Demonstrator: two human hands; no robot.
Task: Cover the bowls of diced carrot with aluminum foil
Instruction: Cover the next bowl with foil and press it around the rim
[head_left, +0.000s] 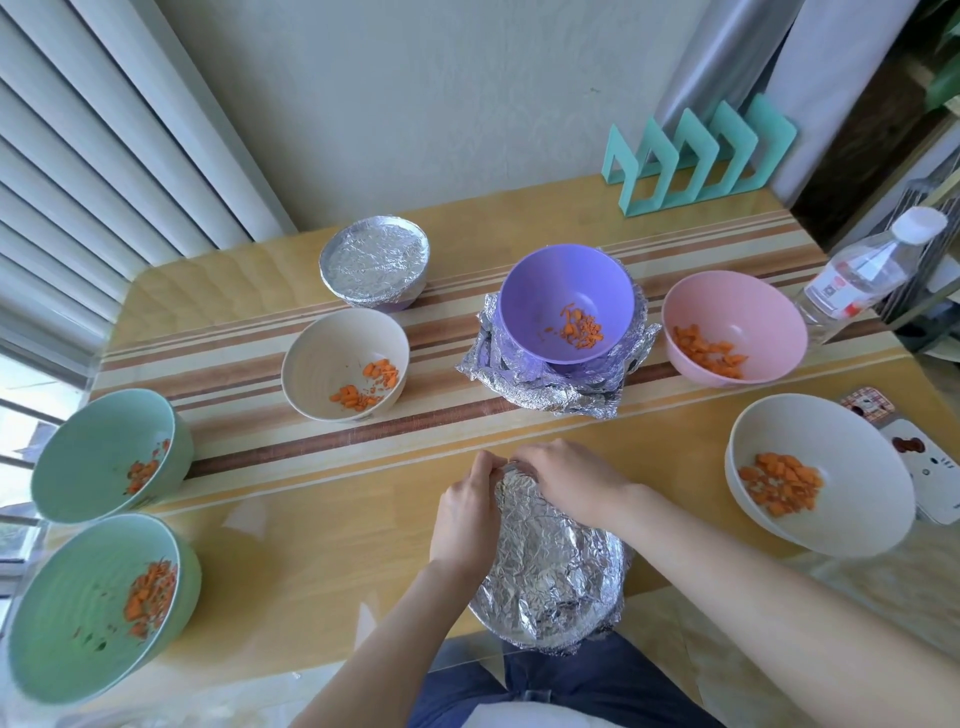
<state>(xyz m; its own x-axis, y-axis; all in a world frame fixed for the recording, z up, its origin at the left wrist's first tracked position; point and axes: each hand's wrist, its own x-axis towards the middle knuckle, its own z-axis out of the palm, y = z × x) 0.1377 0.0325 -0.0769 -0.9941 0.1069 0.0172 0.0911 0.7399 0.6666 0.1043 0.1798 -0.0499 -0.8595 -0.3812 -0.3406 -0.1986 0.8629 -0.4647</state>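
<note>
Left hand (462, 512) and right hand (569, 480) curl their fingers over the foil (550, 571), pinching its far edge, near side of the bench (311, 519).

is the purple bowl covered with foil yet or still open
Open. The purple bowl shows its diced carrot uncovered; crumpled foil lies only under and around its base.

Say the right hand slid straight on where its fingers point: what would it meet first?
Probably the left hand, its fingertips close by at the foil-covered bowl's far edge.
</note>
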